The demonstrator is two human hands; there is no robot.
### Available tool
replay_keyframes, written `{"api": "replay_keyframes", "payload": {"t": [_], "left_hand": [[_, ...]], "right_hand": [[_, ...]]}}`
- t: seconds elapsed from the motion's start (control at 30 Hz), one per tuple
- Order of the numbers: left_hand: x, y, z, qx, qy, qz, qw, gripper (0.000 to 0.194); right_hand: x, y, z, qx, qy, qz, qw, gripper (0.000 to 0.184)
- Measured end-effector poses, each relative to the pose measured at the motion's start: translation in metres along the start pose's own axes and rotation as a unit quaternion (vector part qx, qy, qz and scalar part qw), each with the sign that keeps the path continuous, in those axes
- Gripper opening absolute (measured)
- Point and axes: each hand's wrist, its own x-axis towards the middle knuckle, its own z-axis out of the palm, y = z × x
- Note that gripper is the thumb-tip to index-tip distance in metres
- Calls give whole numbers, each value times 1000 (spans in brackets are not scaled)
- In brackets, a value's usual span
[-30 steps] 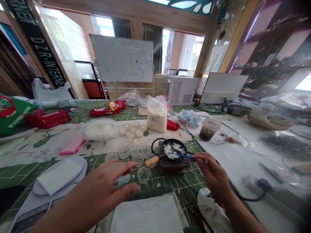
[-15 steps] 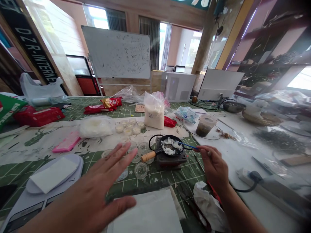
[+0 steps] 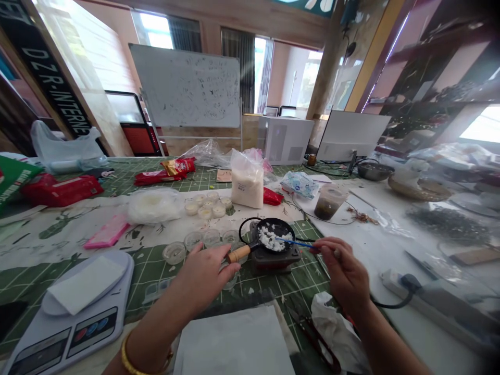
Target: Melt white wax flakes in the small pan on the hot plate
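Note:
A small black frying pan (image 3: pixel 288 227) with a wooden handle (image 3: pixel 239 253) sits on a dark little stove (image 3: pixel 273 263). White flaky lumps (image 3: pixel 273 238) are heaped inside it. My left hand (image 3: pixel 205 276) is at the end of the handle, thumb below and fingers above, not visibly closed around it. Between the fingertips of my right hand (image 3: pixel 346 268) is a thin blue stick (image 3: pixel 295 242), its tip among the white lumps. Several small clear cups (image 3: pixel 174 253) stand near my left hand, some partly hidden behind it.
Beyond the pan are filled small cups (image 3: pixel 205 211), a bag of white grains (image 3: pixel 248 187) and a plastic cup of dark liquid (image 3: pixel 328 202). A kitchen scale (image 3: pixel 94 291) lies left. White paper (image 3: pixel 234 344), scissors (image 3: pixel 316 338) and a crumpled tissue (image 3: pixel 332 325) lie close by; a power strip (image 3: pixel 429 307) is right.
My left hand has moved forward, away from me, to the pan's handle. My right hand has shifted the stick's tip down and left in the pan, and the white lumps are gathered closer together.

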Motion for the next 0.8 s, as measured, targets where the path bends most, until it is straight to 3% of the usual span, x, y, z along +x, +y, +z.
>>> {"api": "replay_keyframes", "payload": {"t": [0.07, 0.2, 0.33, 0.47, 0.63, 0.73, 0.8], "left_hand": [[1, -1, 0, 3, -14, -1, 1000, 28], [3, -1, -1, -2, -34, -5, 999, 29], [4, -1, -2, 4, -46, -2, 999, 30], [3, 0, -3, 5, -46, -9, 999, 31], [3, 6, -1, 2, -27, -26, 999, 35], [5, 10, 0, 4, -36, -31, 999, 38], [6, 12, 1, 2, -47, -34, 998, 37]], "right_hand": [[0, 1, -1, 23, 17, 11, 1000, 17], [2, 3, 0, -10, -45, -9, 999, 17], [4, 1, 2, -48, -7, -14, 999, 16], [3, -1, 4, -61, -63, -70, 994, 17], [5, -1, -1, -67, -6, -51, 996, 16], [4, -2, 0, -59, -63, -96, 992, 16], [4, -1, 0, -90, -52, -122, 987, 16]]}}
